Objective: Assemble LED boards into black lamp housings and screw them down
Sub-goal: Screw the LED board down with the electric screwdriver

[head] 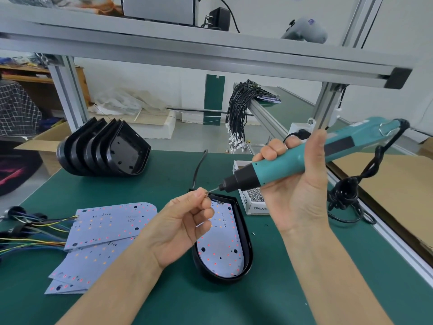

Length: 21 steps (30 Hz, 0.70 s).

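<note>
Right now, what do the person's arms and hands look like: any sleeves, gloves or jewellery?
Both forearms are bare to the frame's lower edge: no sleeves show. The left hand and right hand wear no gloves, and no rings, watch or wristband are visible.

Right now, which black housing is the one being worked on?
On the green table, look just below the teal screwdriver. One black housing lies flat there, alone, with a white LED board inside. The empty housings stand stacked at the table's far left.
</note>
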{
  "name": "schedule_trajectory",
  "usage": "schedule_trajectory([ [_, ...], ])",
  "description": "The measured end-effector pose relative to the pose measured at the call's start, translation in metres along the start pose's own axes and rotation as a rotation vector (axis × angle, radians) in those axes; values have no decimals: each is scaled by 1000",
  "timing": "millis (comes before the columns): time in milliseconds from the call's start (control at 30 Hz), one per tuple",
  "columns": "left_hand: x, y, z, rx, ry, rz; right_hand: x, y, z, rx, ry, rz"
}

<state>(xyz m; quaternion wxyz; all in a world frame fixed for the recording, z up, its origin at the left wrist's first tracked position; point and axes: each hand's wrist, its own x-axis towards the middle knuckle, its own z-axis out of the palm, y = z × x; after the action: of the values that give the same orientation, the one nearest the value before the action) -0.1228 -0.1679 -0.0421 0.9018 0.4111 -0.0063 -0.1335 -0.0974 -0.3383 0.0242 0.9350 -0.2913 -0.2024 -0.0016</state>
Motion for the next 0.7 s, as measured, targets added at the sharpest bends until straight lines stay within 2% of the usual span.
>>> schedule_trajectory([
  [200, 2, 0, 2, 53, 35, 19, 0, 3, -2, -19, 15, -25],
  [400, 4, -3, 2, 153, 115, 138, -4, 13, -4, -55, 4, -72],
  [567, 5, -3, 3, 179, 147, 133, -6, 20, -10, -119, 105, -145],
  [700, 7, -2, 6, 191, 164, 133, -5, 21, -15, -79, 157, -150],
])
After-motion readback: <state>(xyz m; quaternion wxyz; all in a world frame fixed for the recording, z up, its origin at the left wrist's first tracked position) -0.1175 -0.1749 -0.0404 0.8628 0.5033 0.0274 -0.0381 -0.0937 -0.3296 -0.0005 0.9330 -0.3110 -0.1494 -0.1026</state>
